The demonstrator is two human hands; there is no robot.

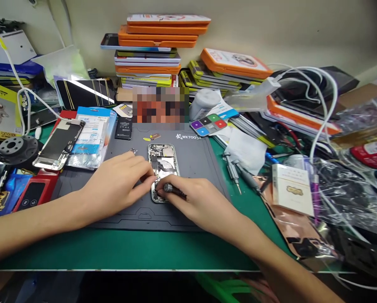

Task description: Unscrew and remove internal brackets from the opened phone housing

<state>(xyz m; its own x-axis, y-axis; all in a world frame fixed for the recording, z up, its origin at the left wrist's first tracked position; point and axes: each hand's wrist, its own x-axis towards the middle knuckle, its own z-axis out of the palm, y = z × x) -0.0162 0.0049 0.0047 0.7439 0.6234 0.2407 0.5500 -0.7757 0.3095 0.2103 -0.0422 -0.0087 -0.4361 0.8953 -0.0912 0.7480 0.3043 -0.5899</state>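
Dark grey, the mat (204, 160) lies on the green bench (128, 250), and on its middle sits an opened phone (167, 165), flat, lengthwise to the viewer, with its inner parts facing up. The right hand (199, 200) reaches over the phone's lower end, its grip clamped on a short dark screwdriver (175, 190); the tip is hidden. The left hand (119, 181) comes in from the other side, thumb and forefinger close together at the phone's left edge; whether that grip pinches anything, I cannot tell. Just above the phone lies a small copper-coloured piece (155, 136), and further up to the left a black battery (123, 128). Blue-and-white packets (89, 132) overlap the mat's left edge, with a detached screen (60, 142) beside them. Right of the mat, two more screwdrivers lie side by side, a slim one (232, 172) and a thicker grey one (245, 174), near a crumpled white sheet (249, 147). A white box (292, 188) rests further right. Behind everything, orange cases (158, 40) top a tall stack against the wall (270, 29).
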